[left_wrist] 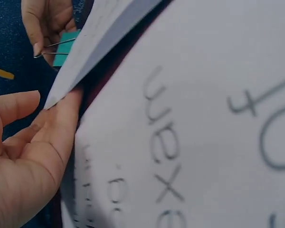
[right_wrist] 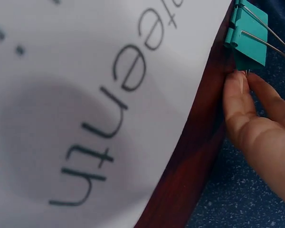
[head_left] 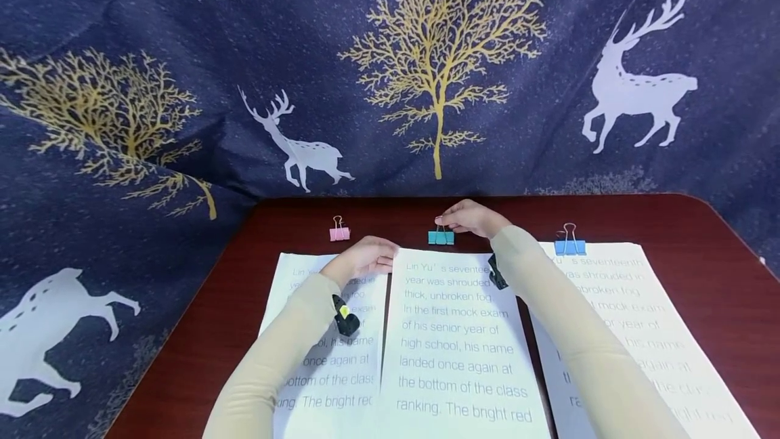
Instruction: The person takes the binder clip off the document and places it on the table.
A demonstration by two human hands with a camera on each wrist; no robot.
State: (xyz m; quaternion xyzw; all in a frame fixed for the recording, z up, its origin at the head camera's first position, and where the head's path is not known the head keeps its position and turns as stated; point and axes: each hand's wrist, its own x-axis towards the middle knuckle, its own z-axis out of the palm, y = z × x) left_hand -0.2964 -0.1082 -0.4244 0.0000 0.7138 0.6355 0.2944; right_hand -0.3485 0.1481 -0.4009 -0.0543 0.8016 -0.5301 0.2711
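Note:
My right hand (head_left: 472, 217) pinches the wire handles of a teal binder clip (head_left: 441, 238) just beyond the top edge of the middle paper stack (head_left: 453, 351). In the right wrist view the clip (right_wrist: 251, 35) is apart from the paper, with fingertips on its handles. At the top left corner of that stack is my left hand (head_left: 364, 257). The left wrist view has its fingers (left_wrist: 69, 107) under the raised paper edge (left_wrist: 104, 47), while the thumb stands away from the sheet. Some left fingertips are hidden behind the paper.
A pink binder clip (head_left: 339, 234) stands on the dark red table (head_left: 201, 351) at the back left. The left paper stack (head_left: 329, 385) lies partly under my left forearm. A blue binder clip (head_left: 570, 247) sits on the top edge of the right stack (head_left: 664, 351). Behind hangs a blue cloth (head_left: 512, 154).

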